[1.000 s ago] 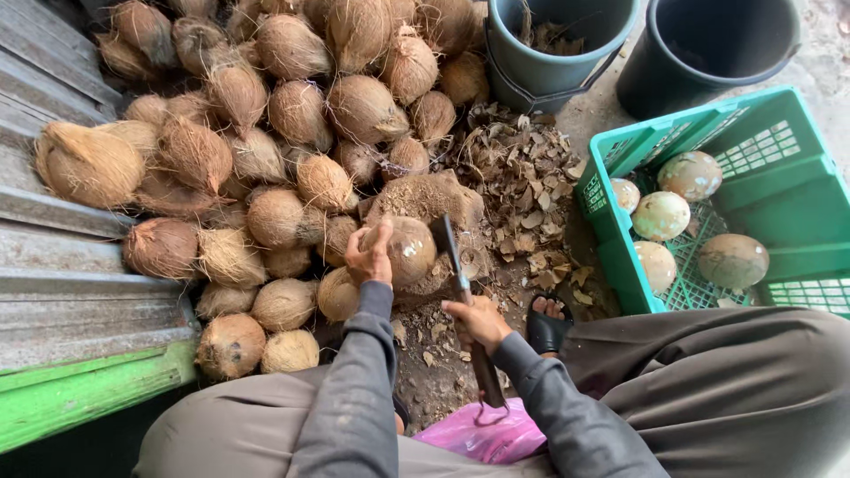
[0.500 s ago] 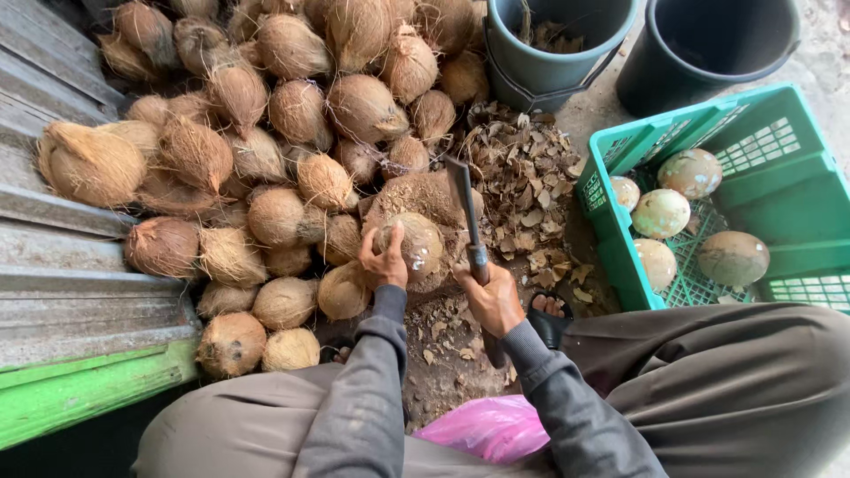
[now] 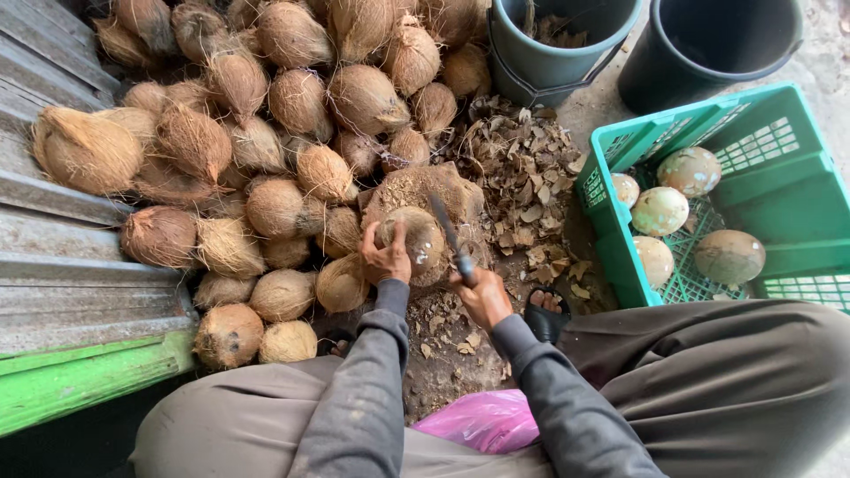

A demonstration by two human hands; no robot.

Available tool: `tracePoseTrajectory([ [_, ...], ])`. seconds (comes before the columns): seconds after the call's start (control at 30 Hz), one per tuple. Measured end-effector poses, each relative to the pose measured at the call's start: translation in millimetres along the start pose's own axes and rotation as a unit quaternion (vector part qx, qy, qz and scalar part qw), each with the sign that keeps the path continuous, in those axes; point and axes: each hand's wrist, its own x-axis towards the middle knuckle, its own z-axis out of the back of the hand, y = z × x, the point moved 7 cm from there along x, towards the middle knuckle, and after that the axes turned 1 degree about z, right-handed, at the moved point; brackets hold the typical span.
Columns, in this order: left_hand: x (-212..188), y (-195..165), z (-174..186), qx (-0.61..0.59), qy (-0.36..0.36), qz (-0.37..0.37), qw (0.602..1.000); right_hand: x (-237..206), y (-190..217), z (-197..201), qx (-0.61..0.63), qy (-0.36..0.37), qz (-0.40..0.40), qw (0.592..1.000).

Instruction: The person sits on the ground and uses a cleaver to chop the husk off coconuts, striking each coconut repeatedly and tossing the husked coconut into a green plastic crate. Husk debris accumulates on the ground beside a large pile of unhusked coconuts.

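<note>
A brown husked coconut [image 3: 421, 241] rests on a wooden chopping block [image 3: 416, 188] in front of me. My left hand [image 3: 387, 258] grips the coconut from its near left side. My right hand [image 3: 479, 294] holds the handle of a dark-bladed knife [image 3: 445, 228]; the blade lies against the right side of the coconut. Both arms wear grey sleeves.
A big heap of hairy coconuts [image 3: 266, 133] lies to the left and behind. Shell chips [image 3: 522, 173] litter the ground. A green crate [image 3: 779, 190] at the right holds several peeled pale coconuts [image 3: 660, 211]. Two dark buckets [image 3: 558, 44] stand behind. A pink bag [image 3: 482, 420] lies between my legs.
The knife came up from low near my lap, rose over the block, then came down onto the coconut's right side. My left hand stayed on the coconut.
</note>
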Motion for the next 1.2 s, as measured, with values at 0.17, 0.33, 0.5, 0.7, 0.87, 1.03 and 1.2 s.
tracePoseTrajectory([
  [0.17, 4, -7, -3, -0.172, 0.0, -0.053, 0.984, 10, -32, -5, 0.046, 0.045, -0.13, 0.989],
  [0.33, -7, -28, 0, -0.05, -0.046, -0.152, 0.986, 2, -13, 6, 0.112, 0.02, -0.106, 0.988],
  [0.5, -12, -20, -2, 0.022, -0.028, -0.063, 0.997, -7, -1, 11, 0.196, -0.035, -0.063, 0.978],
  [0.7, -11, -28, 4, 0.037, -0.031, -0.106, 0.993, -7, -57, -43, 0.203, 0.11, -0.23, 0.946],
  [0.87, 9, -17, 6, 0.092, 0.062, -0.017, 0.994, -1, -67, -24, 0.005, 0.113, -0.162, 0.98],
  [1.03, 28, -32, 24, -0.037, 0.126, -0.137, 0.982, 6, -53, -5, -0.055, 0.063, -0.133, 0.988],
  [1.2, 31, -15, 38, -0.064, 0.052, -0.047, 0.995, 18, -24, 38, -0.013, -0.073, -0.074, 0.995],
])
